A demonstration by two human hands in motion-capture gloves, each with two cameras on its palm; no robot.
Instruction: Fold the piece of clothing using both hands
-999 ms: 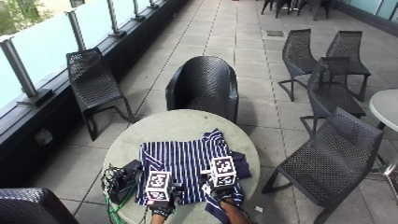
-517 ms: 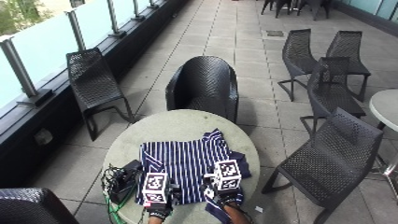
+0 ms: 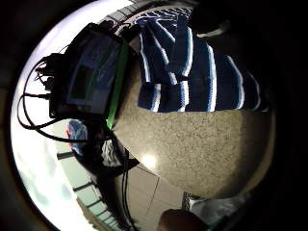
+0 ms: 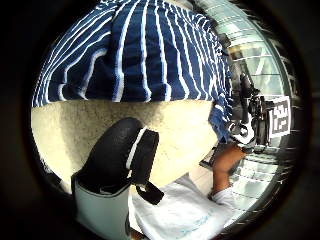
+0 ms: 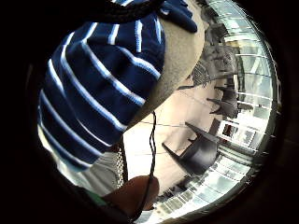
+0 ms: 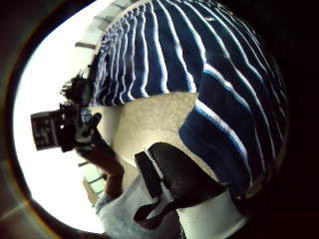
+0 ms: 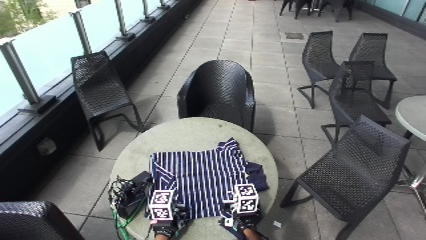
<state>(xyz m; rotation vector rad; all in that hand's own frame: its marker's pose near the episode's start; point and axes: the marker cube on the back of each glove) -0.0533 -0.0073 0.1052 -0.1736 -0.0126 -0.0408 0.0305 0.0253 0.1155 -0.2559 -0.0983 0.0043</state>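
A navy shirt with white stripes (image 7: 200, 175) lies spread flat on the round stone table (image 7: 193, 132). My left hand (image 7: 162, 230) is at the shirt's near left hem, by the table's front edge. Its thumb (image 4: 117, 155) is stretched out over bare table (image 4: 125, 120), short of the shirt's hem (image 4: 140, 50). My right hand (image 7: 246, 227) is over the near right corner of the shirt. Its thumb (image 6: 179, 174) lies over bare stone beside the cloth edge (image 6: 224, 74). The striped cloth (image 5: 98, 84) fills much of the right little finger side view.
A black device with cables (image 7: 133, 192) sits on the table left of the shirt, close to my left hand. Black wicker chairs stand around: one behind the table (image 7: 219, 92), one at the right (image 7: 349, 170), one near left (image 7: 30, 220).
Both hands have drawn back a little toward the table's near edge. The shirt lies as before.
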